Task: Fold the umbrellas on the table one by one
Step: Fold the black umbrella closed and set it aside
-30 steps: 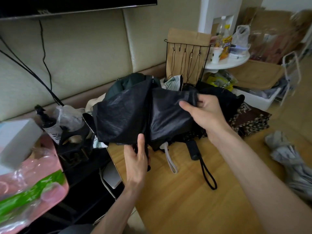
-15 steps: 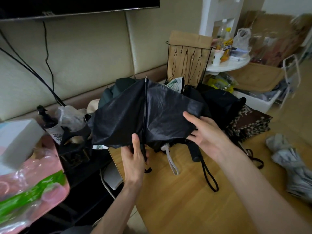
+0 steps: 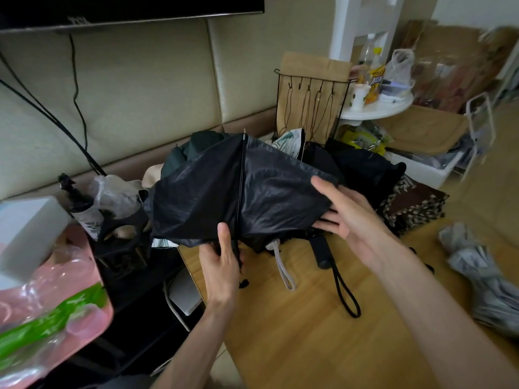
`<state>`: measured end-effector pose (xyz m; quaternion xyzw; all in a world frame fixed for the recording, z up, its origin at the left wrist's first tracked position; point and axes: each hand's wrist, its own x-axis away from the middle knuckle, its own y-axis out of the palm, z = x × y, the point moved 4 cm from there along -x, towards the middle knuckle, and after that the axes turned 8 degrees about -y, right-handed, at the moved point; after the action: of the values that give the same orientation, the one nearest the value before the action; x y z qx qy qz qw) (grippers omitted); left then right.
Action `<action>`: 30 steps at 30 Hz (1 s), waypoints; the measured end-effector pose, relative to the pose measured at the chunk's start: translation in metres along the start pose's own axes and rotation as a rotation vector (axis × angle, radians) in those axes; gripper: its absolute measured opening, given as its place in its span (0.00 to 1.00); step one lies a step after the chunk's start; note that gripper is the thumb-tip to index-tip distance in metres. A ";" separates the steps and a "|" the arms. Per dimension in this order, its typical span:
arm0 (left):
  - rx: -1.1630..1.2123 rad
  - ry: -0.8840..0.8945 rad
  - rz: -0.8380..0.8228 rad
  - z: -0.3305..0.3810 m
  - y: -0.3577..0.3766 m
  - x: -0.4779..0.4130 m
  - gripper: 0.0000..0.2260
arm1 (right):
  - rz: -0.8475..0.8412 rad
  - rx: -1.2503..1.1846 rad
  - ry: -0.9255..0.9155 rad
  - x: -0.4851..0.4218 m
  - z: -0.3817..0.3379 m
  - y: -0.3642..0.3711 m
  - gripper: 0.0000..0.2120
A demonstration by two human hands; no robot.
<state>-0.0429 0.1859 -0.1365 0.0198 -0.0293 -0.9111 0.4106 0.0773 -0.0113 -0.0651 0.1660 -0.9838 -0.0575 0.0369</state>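
The left hand [image 3: 222, 258] grips the black umbrella [image 3: 207, 197] from below, fingers curled round the stem at the canopy's lower edge and thumb laid upward against the cloth. The right hand [image 3: 352, 217] is spread at the canopy's right edge: the thumb is straight over the top of the fabric and the straight fingers reach in beneath it, touching the cloth rather than clenching it. The umbrella is held up above the far left corner of the wooden table [image 3: 280, 338], half collapsed, its slack panels drooping to either side of one upright rib [image 3: 241, 181]. Just under it on the table lie a black handle [image 3: 323, 252] with a cord loop [image 3: 346, 297] and a pale grey strap [image 3: 283, 272]. Behind the canopy are a dark green umbrella [image 3: 202, 146] and a heap of black fabric [image 3: 368, 171], with a leopard-patterned umbrella [image 3: 415, 204] to the right of them. A grey umbrella [image 3: 477, 279] lies bundled at the table's right edge, well apart from the hands. Past the table stand a wire rack [image 3: 307, 108] holding a brown paper bag, and a round white shelf [image 3: 379, 109] with bottles. On the left sit a pink plastic pack [image 3: 42, 310] and a white box [image 3: 26, 233].
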 end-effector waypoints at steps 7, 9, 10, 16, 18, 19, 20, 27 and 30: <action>-0.020 0.027 0.007 -0.005 0.003 -0.002 0.25 | -0.101 0.224 -0.058 0.015 0.009 0.001 0.13; -0.015 0.025 0.014 -0.004 0.003 -0.004 0.25 | -0.128 0.234 -0.128 0.017 0.004 0.000 0.11; -0.013 0.023 0.013 -0.003 0.003 -0.003 0.25 | -0.144 0.257 -0.140 0.016 0.003 -0.001 0.10; 0.021 0.030 0.001 0.002 0.003 0.000 0.25 | -0.130 0.353 -0.025 0.015 0.010 -0.010 0.11; 0.053 0.029 -0.005 0.001 0.004 -0.001 0.26 | -0.102 0.391 -0.044 0.014 0.012 -0.011 0.10; 0.063 0.023 -0.009 0.001 0.004 -0.001 0.25 | -0.089 0.423 -0.085 0.013 0.011 -0.010 0.09; 0.065 0.021 -0.012 -0.001 0.003 -0.003 0.24 | -0.072 0.438 -0.151 0.013 0.009 -0.008 0.08; -0.083 0.034 -0.185 -0.006 0.010 -0.003 0.37 | -0.149 0.107 -0.341 0.029 -0.025 0.033 0.08; -0.104 0.076 -0.213 -0.005 0.014 0.000 0.34 | -0.287 0.127 -0.364 0.033 -0.039 0.064 0.11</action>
<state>-0.0319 0.1764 -0.1403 0.0359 0.0357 -0.9485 0.3128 0.0295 0.0344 -0.0165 0.2932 -0.9421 -0.0289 -0.1602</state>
